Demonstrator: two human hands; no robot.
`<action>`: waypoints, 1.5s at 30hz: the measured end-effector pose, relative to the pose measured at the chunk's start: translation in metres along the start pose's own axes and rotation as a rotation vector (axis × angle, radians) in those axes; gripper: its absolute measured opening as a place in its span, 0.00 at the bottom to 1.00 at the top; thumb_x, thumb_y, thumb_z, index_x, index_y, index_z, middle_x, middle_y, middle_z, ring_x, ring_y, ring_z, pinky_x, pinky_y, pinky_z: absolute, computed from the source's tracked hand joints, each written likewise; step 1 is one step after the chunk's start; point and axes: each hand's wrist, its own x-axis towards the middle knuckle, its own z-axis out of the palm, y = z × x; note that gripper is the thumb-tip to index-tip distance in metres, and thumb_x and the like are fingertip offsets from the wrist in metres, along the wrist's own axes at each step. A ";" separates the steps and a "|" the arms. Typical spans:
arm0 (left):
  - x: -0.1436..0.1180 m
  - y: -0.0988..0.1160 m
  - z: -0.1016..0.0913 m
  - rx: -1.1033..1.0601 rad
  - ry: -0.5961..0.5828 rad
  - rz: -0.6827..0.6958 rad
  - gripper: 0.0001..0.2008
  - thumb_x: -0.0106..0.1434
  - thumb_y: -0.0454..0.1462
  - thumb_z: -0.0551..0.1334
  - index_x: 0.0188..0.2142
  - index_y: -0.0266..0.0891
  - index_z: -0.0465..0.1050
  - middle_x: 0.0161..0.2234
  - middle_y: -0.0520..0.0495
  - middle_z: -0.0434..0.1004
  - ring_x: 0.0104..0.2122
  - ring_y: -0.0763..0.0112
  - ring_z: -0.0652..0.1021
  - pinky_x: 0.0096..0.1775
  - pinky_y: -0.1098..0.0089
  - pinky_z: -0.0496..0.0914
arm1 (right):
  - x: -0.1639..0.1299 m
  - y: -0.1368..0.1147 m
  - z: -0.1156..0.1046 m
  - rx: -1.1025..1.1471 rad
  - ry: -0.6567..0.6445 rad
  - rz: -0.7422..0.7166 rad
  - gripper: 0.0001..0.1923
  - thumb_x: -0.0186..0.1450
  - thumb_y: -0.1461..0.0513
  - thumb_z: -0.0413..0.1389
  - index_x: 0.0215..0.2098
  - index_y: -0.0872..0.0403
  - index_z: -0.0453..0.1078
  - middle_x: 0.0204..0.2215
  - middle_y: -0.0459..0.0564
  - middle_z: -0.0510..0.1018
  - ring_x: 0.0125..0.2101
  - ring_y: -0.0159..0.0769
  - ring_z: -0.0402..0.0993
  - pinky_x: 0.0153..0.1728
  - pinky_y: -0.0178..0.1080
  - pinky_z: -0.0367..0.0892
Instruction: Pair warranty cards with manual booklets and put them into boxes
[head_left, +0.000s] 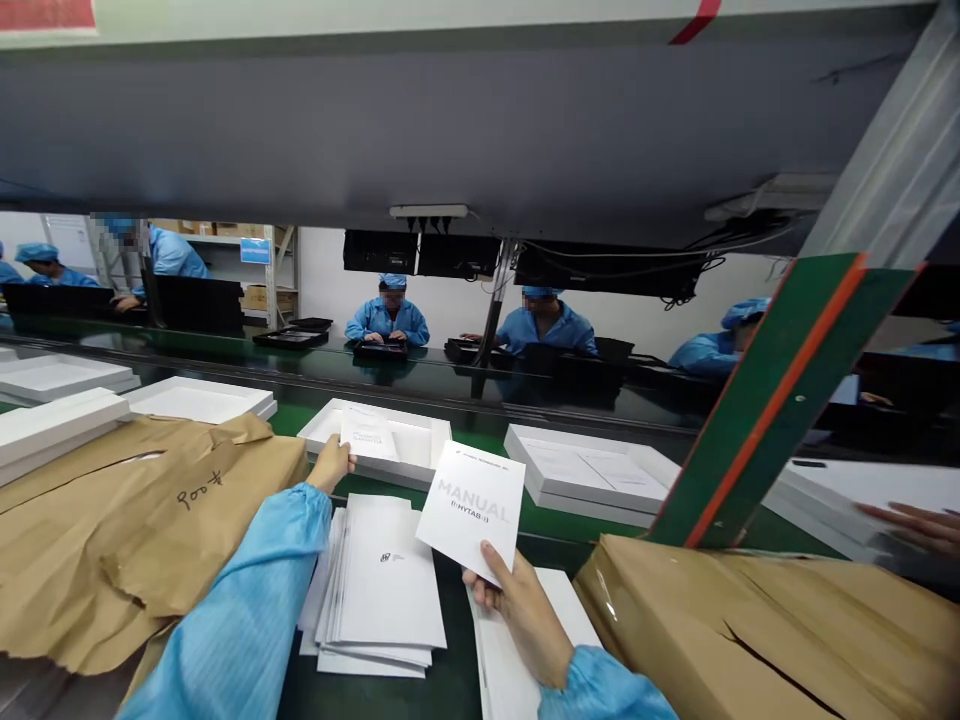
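White manual (471,505) in one hand, leaflet (369,438) at the other

Nearest, blue sleeves (232,610) cover both forearms. Between them lie the left stack (390,590) of white booklets, its edges uneven, and the right stack (566,605), partly hidden behind the right hand (517,600). Brown wrap (202,540) spreads at the left; a brown parcel (750,620) sits at the right.

The manual is raised and tilted, print towards the wearer, between the right stack and an open box (424,466). A light hold near the edge should keep its cover uncreased, and a little height should keep it from catching on the box wall. The right hand pinches its lower edge, thumb on the cover, fingers beneath, forearm angled in from the lower right.

Farther out, the leaflet is at the left part of the box; whether it touches the bottom I cannot tell. Keeping it level and clear of the rim would be the neat way to handle it. The left arm reaches well forward, the left hand (330,463) closed on the leaflet's near left edge.

To the right, a second box (592,500) holds papers. Beyond the boxes, co-workers (388,318) in blue sit at a dark bench (420,375).
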 end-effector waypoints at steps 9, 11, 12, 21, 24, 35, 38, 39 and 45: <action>0.040 0.004 -0.007 -0.186 0.210 -0.056 0.14 0.56 0.38 0.50 0.42 0.34 0.57 0.37 0.46 0.64 0.31 0.74 0.70 0.30 0.69 0.67 | 0.002 0.003 -0.001 -0.045 -0.029 0.018 0.18 0.50 0.50 0.50 0.28 0.56 0.60 0.15 0.46 0.69 0.14 0.28 0.61 0.16 0.33 0.55; 0.035 0.004 -0.005 -0.229 0.282 0.021 0.17 0.58 0.36 0.47 0.47 0.35 0.50 0.41 0.43 0.62 0.32 0.76 0.70 0.30 0.73 0.67 | 0.003 0.003 -0.001 -0.069 -0.041 0.015 0.17 0.51 0.50 0.49 0.28 0.56 0.60 0.16 0.46 0.69 0.15 0.28 0.61 0.17 0.33 0.55; 0.031 0.003 -0.004 -0.242 0.310 0.062 0.18 0.58 0.35 0.45 0.48 0.36 0.45 0.42 0.42 0.60 0.33 0.78 0.70 0.30 0.76 0.66 | 0.003 0.004 0.000 -0.083 -0.046 0.012 0.17 0.51 0.50 0.48 0.28 0.56 0.60 0.16 0.46 0.69 0.15 0.28 0.61 0.17 0.33 0.55; -0.039 -0.015 -0.005 -0.060 0.129 0.292 0.10 0.52 0.35 0.49 0.35 0.37 0.63 0.35 0.48 0.65 0.30 0.76 0.70 0.33 0.73 0.64 | 0.000 -0.004 0.005 -0.174 0.034 -0.077 0.23 0.48 0.50 0.50 0.37 0.54 0.52 0.16 0.43 0.68 0.12 0.29 0.61 0.13 0.33 0.54; -0.062 -0.029 -0.007 0.064 0.023 0.331 0.07 0.49 0.34 0.53 0.29 0.38 0.66 0.32 0.49 0.65 0.30 0.73 0.68 0.38 0.70 0.61 | -0.003 -0.027 0.007 -0.216 0.001 -0.106 0.22 0.49 0.52 0.51 0.37 0.54 0.51 0.17 0.45 0.69 0.13 0.30 0.63 0.14 0.33 0.56; -0.094 -0.045 0.010 0.721 -0.030 0.290 0.13 0.53 0.38 0.48 0.39 0.45 0.60 0.41 0.49 0.61 0.44 0.67 0.60 0.43 0.65 0.54 | 0.109 -0.045 0.032 -0.185 0.100 0.081 0.03 0.56 0.64 0.47 0.29 0.58 0.58 0.16 0.43 0.67 0.13 0.22 0.60 0.13 0.28 0.57; -0.093 -0.046 0.009 0.705 -0.029 0.292 0.13 0.52 0.37 0.48 0.39 0.45 0.60 0.41 0.49 0.62 0.43 0.67 0.60 0.43 0.65 0.53 | 0.135 -0.036 0.033 -0.204 0.102 0.115 0.07 0.58 0.62 0.46 0.31 0.59 0.61 0.23 0.43 0.68 0.18 0.22 0.62 0.17 0.29 0.61; -0.092 -0.046 0.009 0.701 -0.029 0.292 0.13 0.52 0.37 0.48 0.39 0.45 0.60 0.40 0.49 0.62 0.43 0.67 0.60 0.43 0.65 0.53 | 0.139 -0.034 0.031 -0.205 0.107 0.112 0.08 0.58 0.62 0.46 0.32 0.59 0.62 0.25 0.44 0.68 0.20 0.23 0.64 0.19 0.30 0.62; -0.094 -0.043 0.009 0.696 -0.034 0.271 0.13 0.52 0.37 0.48 0.38 0.44 0.61 0.40 0.49 0.62 0.43 0.67 0.60 0.42 0.64 0.54 | 0.147 -0.031 0.013 -0.244 0.146 0.023 0.11 0.57 0.61 0.46 0.38 0.58 0.60 0.34 0.49 0.67 0.30 0.30 0.65 0.27 0.37 0.65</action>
